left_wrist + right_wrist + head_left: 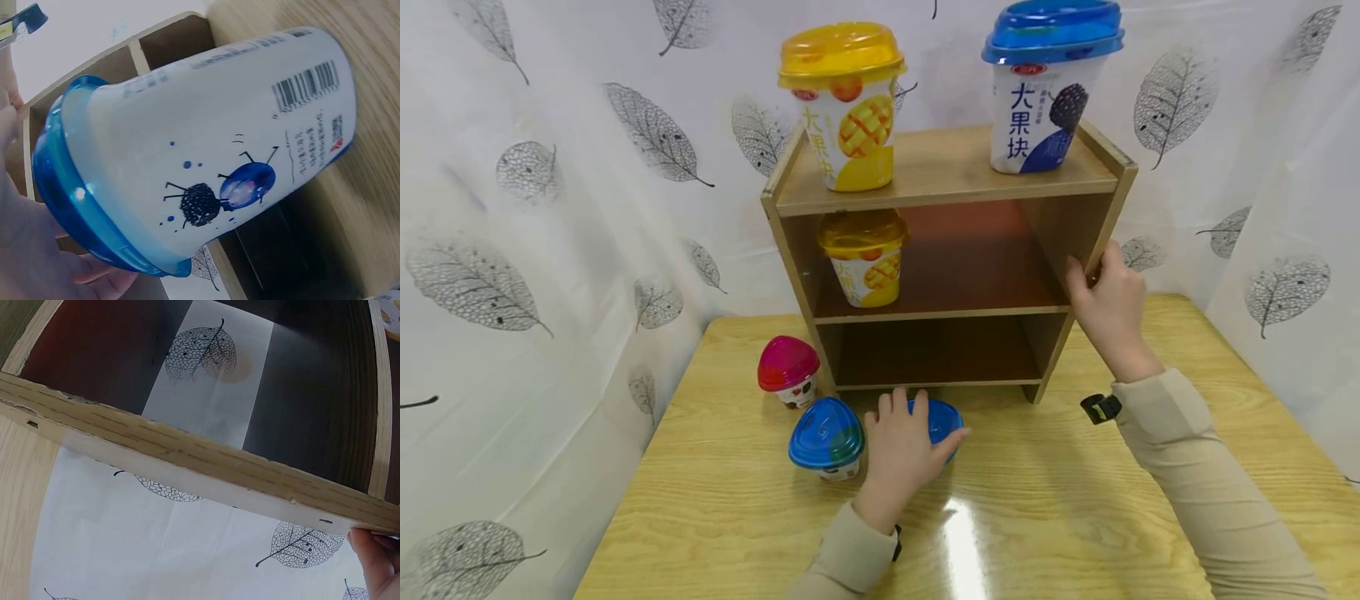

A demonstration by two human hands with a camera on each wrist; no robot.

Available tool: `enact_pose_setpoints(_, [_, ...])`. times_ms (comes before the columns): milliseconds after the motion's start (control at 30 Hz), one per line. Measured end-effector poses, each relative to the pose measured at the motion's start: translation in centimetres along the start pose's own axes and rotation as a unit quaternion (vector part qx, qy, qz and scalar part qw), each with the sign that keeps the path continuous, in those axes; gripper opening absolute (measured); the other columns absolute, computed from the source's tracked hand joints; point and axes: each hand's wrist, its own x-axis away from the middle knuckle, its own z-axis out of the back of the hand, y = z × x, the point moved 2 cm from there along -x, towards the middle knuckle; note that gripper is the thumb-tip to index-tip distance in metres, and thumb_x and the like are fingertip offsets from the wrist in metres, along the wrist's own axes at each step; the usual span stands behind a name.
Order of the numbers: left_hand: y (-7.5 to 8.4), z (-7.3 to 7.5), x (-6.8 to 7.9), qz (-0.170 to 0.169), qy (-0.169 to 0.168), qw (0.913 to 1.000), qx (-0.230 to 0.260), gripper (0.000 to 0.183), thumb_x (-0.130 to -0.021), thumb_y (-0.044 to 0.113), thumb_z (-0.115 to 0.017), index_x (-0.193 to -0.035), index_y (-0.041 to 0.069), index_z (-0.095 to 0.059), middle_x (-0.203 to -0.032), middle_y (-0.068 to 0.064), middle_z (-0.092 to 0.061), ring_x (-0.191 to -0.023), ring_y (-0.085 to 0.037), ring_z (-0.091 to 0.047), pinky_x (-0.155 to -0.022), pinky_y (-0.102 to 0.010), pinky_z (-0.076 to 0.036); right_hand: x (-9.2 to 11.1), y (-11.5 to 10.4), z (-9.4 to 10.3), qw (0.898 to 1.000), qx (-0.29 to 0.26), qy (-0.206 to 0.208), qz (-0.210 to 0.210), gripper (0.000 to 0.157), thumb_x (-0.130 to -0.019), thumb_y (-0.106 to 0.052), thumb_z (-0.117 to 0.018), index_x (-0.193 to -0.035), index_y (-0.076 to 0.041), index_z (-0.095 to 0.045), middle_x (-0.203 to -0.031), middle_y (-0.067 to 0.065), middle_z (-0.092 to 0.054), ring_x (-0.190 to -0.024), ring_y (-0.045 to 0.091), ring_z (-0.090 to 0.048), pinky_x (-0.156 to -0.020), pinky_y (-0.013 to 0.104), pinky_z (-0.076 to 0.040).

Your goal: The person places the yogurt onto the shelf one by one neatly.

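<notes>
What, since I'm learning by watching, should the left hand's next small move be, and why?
Perhaps close the left hand around the blue-lidded cup beneath it: the hand is spread over the lid, and the right hand grips the shelf's side.

On the big yellow-lidded cup (857,125), top centre of my head view, I read 大果块 in yellow; on the upright blue-lidded cup (1037,112), upper right, 大果块 in dark blue. Each also carries a red oval logo, too small for me to make out. Across my left wrist view, the white cup (187,144) bears a barcode (306,86), upper right; its digits and nearby small Chinese print blur.
</notes>
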Motion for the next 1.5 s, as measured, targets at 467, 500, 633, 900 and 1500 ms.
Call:
enact_pose_setpoints(467, [0.22, -0.23, 0.24, -0.031, -0.025, 0.9989, -0.025, 0.071, -0.079, 0.070, -0.029, -0.124, 0.020, -0.052, -0.116, -0.011, -0.048, -0.102, -0.029, -0.042, -0.073, -0.046, -0.041, 0.02, -0.09, -0.04, 1.000, -0.003, 0.007, 0.005, 0.021, -0.083, -0.009, -0.055, -0.089, 0.011, -0.052, -0.062, 0.023, -0.054, -0.047, 0.031, -0.047, -0.044, 0.038, -0.031])
enact_pose_setpoints(500, [0.24, -0.22, 0.25, -0.034, -0.026, 0.9988, -0.022, 0.070, -0.080, 0.069, -0.029, -0.124, 0.020, -0.052, -0.115, -0.010, -0.048, -0.102, -0.029, -0.042, -0.073, -0.046, -0.041, 0.02, -0.10, -0.03, 1.000, -0.003, 0.006, 0.004, 0.021, -0.083, -0.009, -0.055, -0.089, 0.011, -0.052, -0.062, 0.023, -0.054, -0.048, 0.031, -0.047, -0.044, 0.038, -0.031])
enact_pose_setpoints(633, [0.47, -0.04, 0.25, -0.044, -0.032, 0.9985, 0.000, 0.064, -0.083, 0.065, -0.030, -0.123, 0.021, -0.053, -0.116, -0.009, -0.048, -0.103, -0.029, -0.042, -0.075, -0.047, -0.040, 0.04, -0.07, 0.02, 1.000, -0.001, 0.002, -0.001, 0.022, -0.083, -0.010, -0.055, -0.090, 0.011, -0.053, -0.064, 0.023, -0.056, -0.049, 0.033, -0.050, -0.045, 0.037, -0.032])
enact_pose_setpoints(900, [0.85, 0.05, 0.30, -0.056, -0.033, 0.9976, 0.026, 0.056, -0.084, 0.061, -0.036, -0.118, 0.021, -0.056, -0.117, -0.008, -0.048, -0.107, -0.027, -0.042, -0.078, -0.050, -0.039, 0.00, -0.09, 0.01, 1.000, -0.002, 0.002, 0.002, 0.021, -0.083, -0.009, -0.055, -0.090, 0.011, -0.053, -0.063, 0.023, -0.055, -0.049, 0.033, -0.049, -0.044, 0.038, -0.032])
enact_pose_setpoints(1500, [0.77, 0.26, 0.50, -0.097, -0.005, 0.9922, 0.078, 0.042, -0.083, 0.051, -0.051, -0.106, 0.017, -0.060, -0.121, -0.005, -0.049, -0.113, -0.021, -0.043, -0.083, -0.051, -0.038, 0.02, -0.06, 0.02, 1.000, -0.002, 0.005, 0.007, 0.019, -0.083, -0.008, -0.054, -0.089, 0.010, -0.052, -0.061, 0.022, -0.054, -0.047, 0.031, -0.047, -0.043, 0.037, -0.031])
